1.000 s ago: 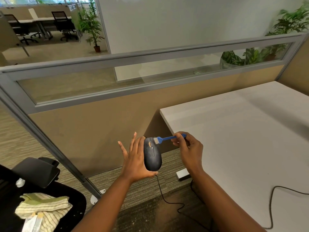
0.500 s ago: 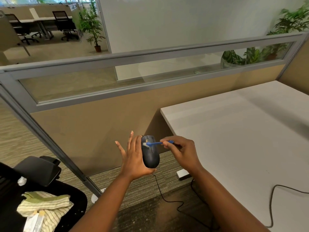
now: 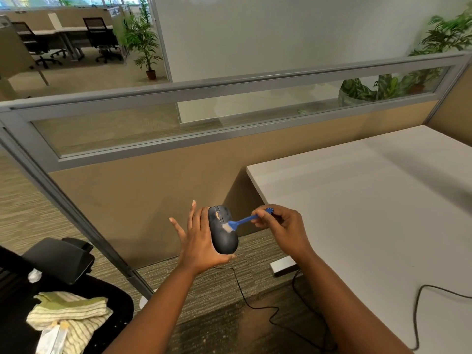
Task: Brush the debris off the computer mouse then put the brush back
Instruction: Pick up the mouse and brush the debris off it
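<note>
brush [image 3: 241,221] bristles are now sitting lower on the computer mouse [image 3: 222,232], at mid-body on its right side; 0.5 s ago they were up near the scroll wheel, 1.0 s ago at the top right edge. right hand [image 3: 283,228] is drawing back to the right and the handle is tilting up toward it. tan debris speck by the wheel is showing uncovered again
</note>
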{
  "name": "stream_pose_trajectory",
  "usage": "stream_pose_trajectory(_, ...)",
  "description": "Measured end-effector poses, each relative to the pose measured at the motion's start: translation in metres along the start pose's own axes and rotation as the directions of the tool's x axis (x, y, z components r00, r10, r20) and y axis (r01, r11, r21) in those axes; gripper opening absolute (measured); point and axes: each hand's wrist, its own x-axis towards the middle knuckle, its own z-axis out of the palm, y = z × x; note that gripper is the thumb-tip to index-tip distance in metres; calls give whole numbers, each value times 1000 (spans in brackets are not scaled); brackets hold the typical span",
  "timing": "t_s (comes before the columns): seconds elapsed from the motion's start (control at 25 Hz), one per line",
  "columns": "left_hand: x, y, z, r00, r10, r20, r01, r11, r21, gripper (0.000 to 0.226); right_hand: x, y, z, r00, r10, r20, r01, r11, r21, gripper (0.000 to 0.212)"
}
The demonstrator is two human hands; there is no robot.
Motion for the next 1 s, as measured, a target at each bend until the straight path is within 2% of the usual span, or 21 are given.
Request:
stream_pose_trajectory(0.12, -1, 3, 1, 1000, 14, -5, -14, 1000, -15, 128, -1, 1, 7, 997, 36, 67, -34, 999, -40, 12)
stream_pose_trajectory(0.24, -3, 3, 2, 999, 39, -29, -40, 999, -22, 127, 1, 2, 7, 991, 47, -123, -60, 993, -102, 10)
stream_pose_trajectory(0.32, -4, 4, 2, 998, 56, -27, -57, 998, -31, 127, 2, 1, 7, 975, 49, -218, -69, 994, -84, 9)
stream_pose_trajectory(0.48, -5, 7, 5, 994, 106, 10, -106, 994, 38, 129, -1, -2, 16, 977, 50, -209, -63, 996, -57, 7)
stream_pose_trajectory(0.72, -9, 12, 8, 990, 140, 31, -141, 990, 14, 124, -4, 0, 24, 969, -94, -228, 2, 928, -373, 11)
stream_pose_trajectory(1.0, -7, 12, 10, 990, 136, 38, -137, 990, 29, 127, -2, -8, 30, 959, -214, -184, 98, 864, -494, 7)
